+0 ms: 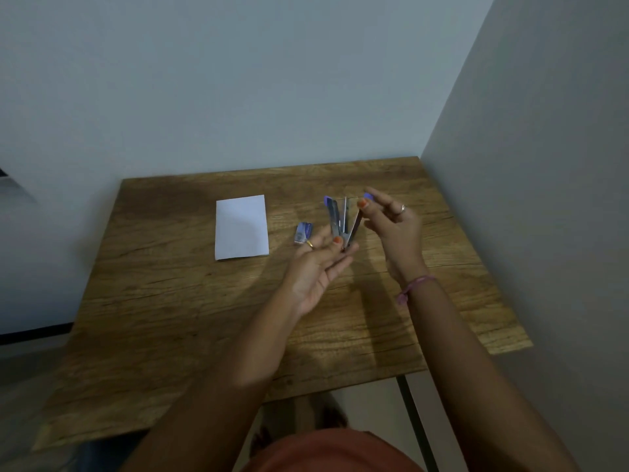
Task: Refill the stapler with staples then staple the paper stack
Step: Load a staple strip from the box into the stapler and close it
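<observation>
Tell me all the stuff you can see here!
table: one, brown wood, against the walls in a corner.
paper: one white stack, flat on the table, left of the box.
box: one, small, purple, on the table between the paper and the stapler.
stapler: one, purple and silver, fanned open, held above the table by both hands.
walls: two, pale grey, behind and right of the table.
left hand: one, ring on a finger, holds the stapler's hinge end.
right hand: one, ring and pink wristband, pinches the stapler's top arm.
</observation>
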`<action>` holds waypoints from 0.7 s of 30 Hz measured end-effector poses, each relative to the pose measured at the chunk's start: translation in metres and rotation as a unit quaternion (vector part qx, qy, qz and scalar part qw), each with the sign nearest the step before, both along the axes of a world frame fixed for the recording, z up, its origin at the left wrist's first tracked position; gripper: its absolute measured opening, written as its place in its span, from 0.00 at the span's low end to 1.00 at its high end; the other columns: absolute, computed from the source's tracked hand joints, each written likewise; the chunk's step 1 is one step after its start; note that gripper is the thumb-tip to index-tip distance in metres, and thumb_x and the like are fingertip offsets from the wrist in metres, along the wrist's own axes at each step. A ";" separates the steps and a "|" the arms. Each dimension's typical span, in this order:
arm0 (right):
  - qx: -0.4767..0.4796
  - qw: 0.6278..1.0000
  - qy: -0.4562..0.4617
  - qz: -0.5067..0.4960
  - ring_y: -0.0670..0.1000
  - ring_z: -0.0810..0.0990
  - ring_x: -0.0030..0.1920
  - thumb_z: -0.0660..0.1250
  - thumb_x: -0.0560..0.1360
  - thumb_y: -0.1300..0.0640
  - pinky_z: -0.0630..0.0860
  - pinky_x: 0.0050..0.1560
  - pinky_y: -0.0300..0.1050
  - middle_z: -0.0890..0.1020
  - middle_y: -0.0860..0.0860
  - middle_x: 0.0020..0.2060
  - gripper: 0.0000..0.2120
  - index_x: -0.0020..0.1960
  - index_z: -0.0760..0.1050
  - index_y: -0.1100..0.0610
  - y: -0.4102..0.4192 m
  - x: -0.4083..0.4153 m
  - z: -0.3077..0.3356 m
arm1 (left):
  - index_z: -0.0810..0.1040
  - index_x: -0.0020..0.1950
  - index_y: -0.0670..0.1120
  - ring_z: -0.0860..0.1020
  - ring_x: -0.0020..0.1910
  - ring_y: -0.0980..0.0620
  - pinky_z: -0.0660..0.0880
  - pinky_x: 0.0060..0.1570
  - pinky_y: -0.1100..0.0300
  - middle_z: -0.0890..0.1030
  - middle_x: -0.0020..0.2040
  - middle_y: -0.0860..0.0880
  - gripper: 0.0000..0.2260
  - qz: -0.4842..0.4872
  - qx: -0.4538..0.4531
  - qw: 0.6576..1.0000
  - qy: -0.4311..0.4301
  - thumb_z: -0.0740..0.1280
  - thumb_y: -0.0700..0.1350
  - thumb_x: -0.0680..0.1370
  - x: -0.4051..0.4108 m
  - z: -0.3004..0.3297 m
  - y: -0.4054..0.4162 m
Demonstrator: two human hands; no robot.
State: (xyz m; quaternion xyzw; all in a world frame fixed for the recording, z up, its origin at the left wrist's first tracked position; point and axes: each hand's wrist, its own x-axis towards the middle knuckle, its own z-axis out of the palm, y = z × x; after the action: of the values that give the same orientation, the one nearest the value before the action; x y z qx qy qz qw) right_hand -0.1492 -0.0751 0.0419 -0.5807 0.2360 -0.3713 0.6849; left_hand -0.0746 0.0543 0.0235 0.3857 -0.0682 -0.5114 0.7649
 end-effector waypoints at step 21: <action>0.375 0.913 0.047 0.156 0.48 0.86 0.41 0.59 0.80 0.57 0.79 0.50 0.43 0.86 0.56 0.42 0.12 0.54 0.75 0.65 0.000 0.012 -0.009 | 0.81 0.55 0.39 0.84 0.51 0.48 0.81 0.45 0.61 0.85 0.52 0.41 0.13 -0.015 0.051 0.999 0.006 0.72 0.40 0.71 -0.017 -0.021 0.000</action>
State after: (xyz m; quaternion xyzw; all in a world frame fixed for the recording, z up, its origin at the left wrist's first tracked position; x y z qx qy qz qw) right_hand -0.1374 -0.0747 0.0328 -0.3275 0.2964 -0.1168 0.8895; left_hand -0.0916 0.0539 0.0021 0.4198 -0.0433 -0.5275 0.7373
